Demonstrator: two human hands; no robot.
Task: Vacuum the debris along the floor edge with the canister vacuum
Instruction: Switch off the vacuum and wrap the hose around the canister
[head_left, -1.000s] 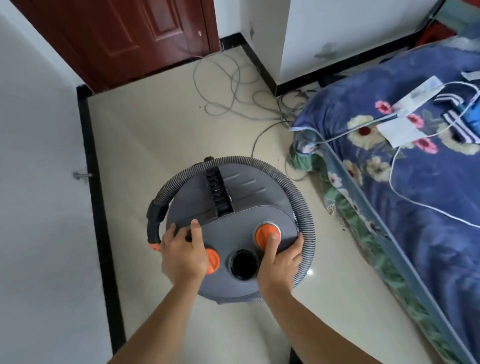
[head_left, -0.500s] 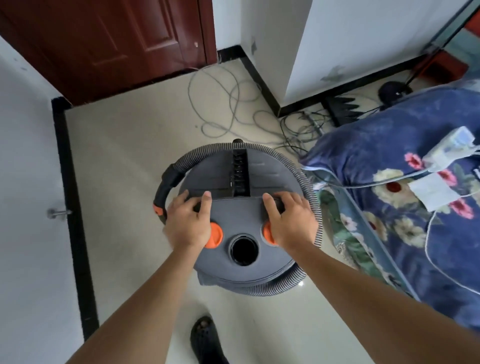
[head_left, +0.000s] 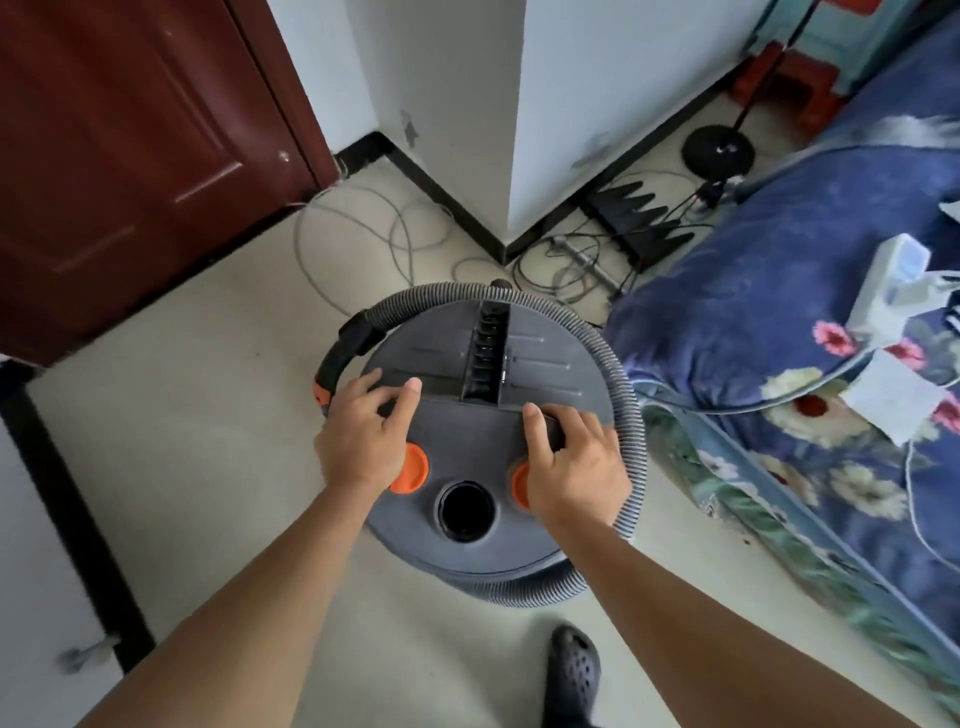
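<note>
The grey round canister vacuum (head_left: 467, 447) stands on the tiled floor in front of me, seen from above. Its ribbed grey hose (head_left: 621, 395) is coiled around the lid, ending in a black and orange cuff (head_left: 337, 358) at the left. A black carry handle runs across the lid. My left hand (head_left: 366, 434) grips the handle's left end, fingers curled over it. My right hand (head_left: 571, 460) grips the right end. Two orange caps (head_left: 413, 470) and a black suction port (head_left: 465, 509) sit on the near part of the lid.
A bed with a blue flowered cover (head_left: 810, 322) fills the right. Loose grey cables (head_left: 384, 234) lie by the dark red door (head_left: 130, 145). A black power strip and cords (head_left: 639, 228) lie along the wall's black skirting. My black shoe (head_left: 574, 673) is below the vacuum.
Both hands shifted from the orange caps up to the handle and gripped it. My view moved toward the wall corner, and the vacuum now sits closer to the cables.
</note>
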